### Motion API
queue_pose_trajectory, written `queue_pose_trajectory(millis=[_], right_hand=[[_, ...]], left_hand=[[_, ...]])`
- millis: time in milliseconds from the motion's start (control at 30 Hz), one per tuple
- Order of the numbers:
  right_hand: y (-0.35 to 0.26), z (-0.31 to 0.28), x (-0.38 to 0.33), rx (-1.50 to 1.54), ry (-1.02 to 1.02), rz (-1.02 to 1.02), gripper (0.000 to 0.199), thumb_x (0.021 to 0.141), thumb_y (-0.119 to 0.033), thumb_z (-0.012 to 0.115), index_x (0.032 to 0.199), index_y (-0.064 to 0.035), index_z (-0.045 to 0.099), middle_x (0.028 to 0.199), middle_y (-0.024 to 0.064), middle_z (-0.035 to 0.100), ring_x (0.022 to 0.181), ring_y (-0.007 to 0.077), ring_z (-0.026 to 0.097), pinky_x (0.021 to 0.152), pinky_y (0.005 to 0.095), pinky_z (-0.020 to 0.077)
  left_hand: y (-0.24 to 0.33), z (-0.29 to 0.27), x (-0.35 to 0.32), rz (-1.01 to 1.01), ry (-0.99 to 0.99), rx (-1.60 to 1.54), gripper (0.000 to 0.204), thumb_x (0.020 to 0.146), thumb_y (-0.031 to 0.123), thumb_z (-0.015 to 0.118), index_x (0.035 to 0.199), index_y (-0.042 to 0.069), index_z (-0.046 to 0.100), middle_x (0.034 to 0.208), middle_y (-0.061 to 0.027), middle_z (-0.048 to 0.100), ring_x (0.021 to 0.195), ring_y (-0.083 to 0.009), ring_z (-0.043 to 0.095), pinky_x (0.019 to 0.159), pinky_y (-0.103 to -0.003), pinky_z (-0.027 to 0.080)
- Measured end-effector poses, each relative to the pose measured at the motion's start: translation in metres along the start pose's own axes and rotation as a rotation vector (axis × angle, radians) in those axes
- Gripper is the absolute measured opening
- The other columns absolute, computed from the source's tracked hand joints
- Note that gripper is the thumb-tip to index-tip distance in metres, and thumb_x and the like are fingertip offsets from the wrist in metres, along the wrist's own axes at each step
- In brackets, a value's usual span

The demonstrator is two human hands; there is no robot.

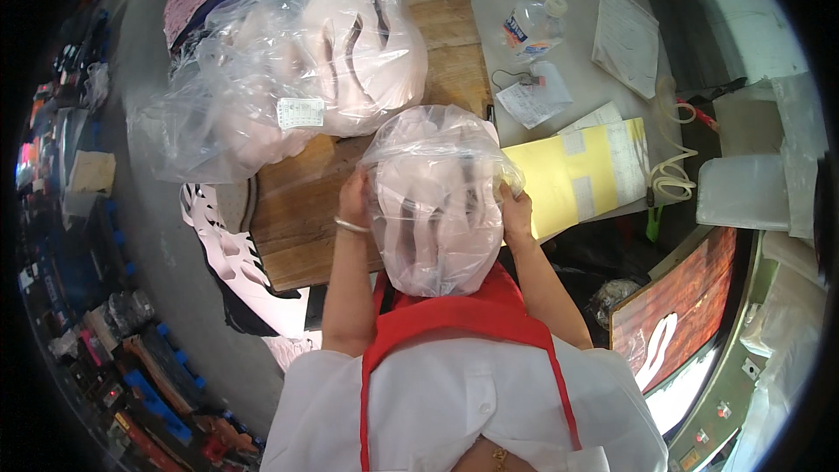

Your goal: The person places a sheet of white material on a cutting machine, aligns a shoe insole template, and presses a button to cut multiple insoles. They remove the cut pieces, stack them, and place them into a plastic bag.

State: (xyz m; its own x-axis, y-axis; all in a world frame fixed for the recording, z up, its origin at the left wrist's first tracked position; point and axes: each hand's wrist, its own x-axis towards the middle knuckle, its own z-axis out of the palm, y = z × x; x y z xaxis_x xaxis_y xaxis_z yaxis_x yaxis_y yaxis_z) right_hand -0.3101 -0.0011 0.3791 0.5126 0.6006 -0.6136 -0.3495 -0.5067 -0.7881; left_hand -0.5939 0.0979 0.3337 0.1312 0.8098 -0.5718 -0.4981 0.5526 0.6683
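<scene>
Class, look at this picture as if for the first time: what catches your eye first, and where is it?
First, the clear plastic bag of pale pink pieces at centre, held between the left hand and the right hand above the wooden table. Behind it, upper left, lies a larger bag of pink pieces. A bright yellow sheet lies to the right.

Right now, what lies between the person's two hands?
In the head view, a clear plastic bag of pale pink pieces lies between the left hand and the right hand; both hands grip its sides.
</scene>
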Motion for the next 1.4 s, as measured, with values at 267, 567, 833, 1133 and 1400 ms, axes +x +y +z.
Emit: queue_pose_trajectory(millis=[267,567,833,1133,1400], right_hand=[[0.004,-0.006,0.018,-0.252,0.035,-0.003,0.04,0.086,-0.024,0.062,0.104,0.0117,0.061,0.088,0.018,0.067,0.078,0.0217,0.064,0.069,0.0339,0.0488],[0.049,-0.032,0.072,-0.871,-0.047,-0.239,0.051,0.083,-0.038,0.064,0.106,0.0066,0.06,0.096,0.0223,0.065,0.086,0.033,0.063,0.074,0.0417,0.0503],[0.021,-0.012,0.058,0.019,-0.152,0.035,0.042,0.088,-0.038,0.058,0.109,-0.0021,0.063,0.095,0.0132,0.067,0.083,0.0275,0.065,0.068,0.0416,0.0543],[0.041,-0.008,0.042,0.235,-0.496,0.224,0.038,0.096,-0.031,0.047,0.118,-0.002,0.057,0.109,0.0154,0.063,0.094,0.0291,0.063,0.082,0.0466,0.0543],[0.033,0.01,0.02,0.395,-0.328,0.225,0.054,0.098,-0.042,0.027,0.129,-0.0042,0.05,0.119,0.017,0.059,0.106,0.0353,0.058,0.093,0.049,0.0483]], left_hand=[[-0.027,-0.012,0.01,0.35,0.175,0.897,0.034,0.095,0.029,0.052,0.112,0.001,0.062,0.101,-0.0089,0.066,0.09,-0.02,0.062,0.078,-0.032,0.05],[-0.023,0.033,-0.002,-0.003,0.063,0.204,0.039,0.096,0.034,0.046,0.105,0.002,0.066,0.104,-0.0136,0.067,0.094,-0.024,0.062,0.085,-0.037,0.049],[-0.055,0.033,0.03,0.078,0.091,1.107,0.058,0.094,0.05,0.036,0.12,0.004,0.06,0.118,-0.0237,0.06,0.11,-0.0355,0.058,0.096,-0.04,0.044],[-0.071,0.027,0.048,-0.084,-0.26,0.569,0.042,0.096,0.034,0.047,0.115,-0.002,0.057,0.112,-0.0169,0.063,0.1,-0.0265,0.062,0.093,-0.04,0.048],[-0.046,0.019,0.041,-0.103,-0.265,0.544,0.038,0.095,0.032,0.049,0.109,-0.001,0.06,0.108,-0.0167,0.064,0.1,-0.0271,0.062,0.095,-0.042,0.045]])
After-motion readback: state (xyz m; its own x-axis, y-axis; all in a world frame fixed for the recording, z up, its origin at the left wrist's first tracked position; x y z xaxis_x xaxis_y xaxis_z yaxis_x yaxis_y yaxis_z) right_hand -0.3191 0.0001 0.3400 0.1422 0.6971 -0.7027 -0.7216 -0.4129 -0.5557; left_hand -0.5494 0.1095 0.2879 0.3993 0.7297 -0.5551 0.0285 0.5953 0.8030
